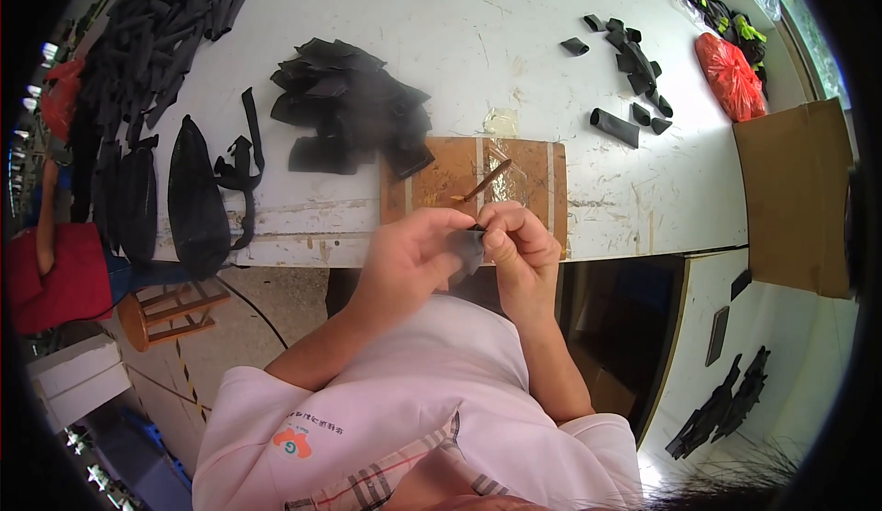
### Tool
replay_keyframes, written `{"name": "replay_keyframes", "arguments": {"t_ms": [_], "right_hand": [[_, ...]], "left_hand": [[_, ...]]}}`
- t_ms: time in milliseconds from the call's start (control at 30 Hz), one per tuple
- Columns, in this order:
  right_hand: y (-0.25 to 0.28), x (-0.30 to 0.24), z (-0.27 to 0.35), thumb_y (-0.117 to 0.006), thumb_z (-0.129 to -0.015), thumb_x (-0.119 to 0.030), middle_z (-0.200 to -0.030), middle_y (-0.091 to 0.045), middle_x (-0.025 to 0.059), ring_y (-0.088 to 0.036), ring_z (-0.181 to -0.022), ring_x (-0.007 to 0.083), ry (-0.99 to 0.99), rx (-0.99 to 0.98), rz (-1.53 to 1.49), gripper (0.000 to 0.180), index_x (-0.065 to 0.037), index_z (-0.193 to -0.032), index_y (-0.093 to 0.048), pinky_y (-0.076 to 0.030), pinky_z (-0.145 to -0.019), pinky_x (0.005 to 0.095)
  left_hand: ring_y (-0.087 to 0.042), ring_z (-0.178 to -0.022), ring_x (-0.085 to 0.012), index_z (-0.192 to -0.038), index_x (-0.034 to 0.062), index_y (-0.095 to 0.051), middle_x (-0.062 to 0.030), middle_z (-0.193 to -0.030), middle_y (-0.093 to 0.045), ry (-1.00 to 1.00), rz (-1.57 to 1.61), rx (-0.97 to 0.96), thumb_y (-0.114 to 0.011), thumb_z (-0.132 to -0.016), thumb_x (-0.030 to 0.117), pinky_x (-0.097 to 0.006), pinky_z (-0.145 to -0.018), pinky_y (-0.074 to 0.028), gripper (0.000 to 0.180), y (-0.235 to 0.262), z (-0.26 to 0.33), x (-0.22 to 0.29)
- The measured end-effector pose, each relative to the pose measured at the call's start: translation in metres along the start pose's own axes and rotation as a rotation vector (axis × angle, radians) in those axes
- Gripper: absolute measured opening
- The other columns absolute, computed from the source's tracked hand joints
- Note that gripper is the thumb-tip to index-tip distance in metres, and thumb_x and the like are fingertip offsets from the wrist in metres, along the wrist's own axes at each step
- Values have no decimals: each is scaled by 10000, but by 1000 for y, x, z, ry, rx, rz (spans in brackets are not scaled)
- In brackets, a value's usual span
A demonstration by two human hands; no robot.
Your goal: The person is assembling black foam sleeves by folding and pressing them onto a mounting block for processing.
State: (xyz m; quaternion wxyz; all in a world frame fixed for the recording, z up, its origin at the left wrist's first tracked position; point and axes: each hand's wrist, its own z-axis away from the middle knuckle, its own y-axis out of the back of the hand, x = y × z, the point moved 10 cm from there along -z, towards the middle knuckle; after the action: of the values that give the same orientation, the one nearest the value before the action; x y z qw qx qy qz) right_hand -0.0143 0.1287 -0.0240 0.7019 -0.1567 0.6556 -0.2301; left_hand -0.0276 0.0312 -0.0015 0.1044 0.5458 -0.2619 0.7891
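Board (528, 176): at its near edge, left hand (418, 254) and right hand (519, 247) pinch one black piece (469, 250) between fingers and thumbs. Stick (489, 179) lies on board. Stack (340, 98) overlaps board's far left corner; tubes (634, 58) lie beyond, to its right.

we see a person's bare left grip (404, 256) and right grip (524, 252) pinching a small dark piece (469, 250) between them, over the near edge of a brown board (436, 190) on the white worktop (514, 33). on that board we see a slim brown tool (488, 180) lying slantwise. a pile of black pieces (335, 102) overlaps the board's far left corner, and to the right we find smaller black pieces (636, 61) scattered, with a red bag (730, 78) near a cardboard box (795, 199) beyond them.
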Motion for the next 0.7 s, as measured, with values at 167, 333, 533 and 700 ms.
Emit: {"name": "replay_keyframes", "arguments": {"t_ms": [167,333,533,700], "right_hand": [[-37,-79,14,-627,-735,-45,-798,-551,94,-530,-613,189,593,125,863,106,-25,-762,-526,-432,-524,267],[-43,-102,-2,-612,-767,-67,-740,-493,57,-498,-637,142,468,85,828,119,-19,-746,-506,-412,-533,241],[-50,-104,-37,-561,-851,-213,-643,-440,-32,-379,-579,42,121,-141,369,211,-50,-727,-511,-320,-521,180],[-1,-20,-49,-565,-847,-250,-626,-460,-44,-378,-541,40,-240,-86,37,209,-78,-733,-535,-301,-479,182]], "left_hand": [[-545,-686,-68,-907,5,-547,-67,-914,-584,-362,-163,184,-493,-778,-75,-172,-546,-428,162,10,-3,34],[-555,-734,-89,-866,5,-517,-103,-903,-583,-204,539,-87,-505,-788,-76,-191,-574,-460,113,-8,-20,49],[-497,-580,-46,-1025,-20,-456,-93,-868,-559,6,1029,-713,-528,-791,3,-173,-466,-407,246,-51,-22,89],[-308,-310,-9,-1181,-50,-373,-166,-857,-580,302,1292,-429,-370,-875,57,-153,-295,-224,324,-20,-54,4]]}}
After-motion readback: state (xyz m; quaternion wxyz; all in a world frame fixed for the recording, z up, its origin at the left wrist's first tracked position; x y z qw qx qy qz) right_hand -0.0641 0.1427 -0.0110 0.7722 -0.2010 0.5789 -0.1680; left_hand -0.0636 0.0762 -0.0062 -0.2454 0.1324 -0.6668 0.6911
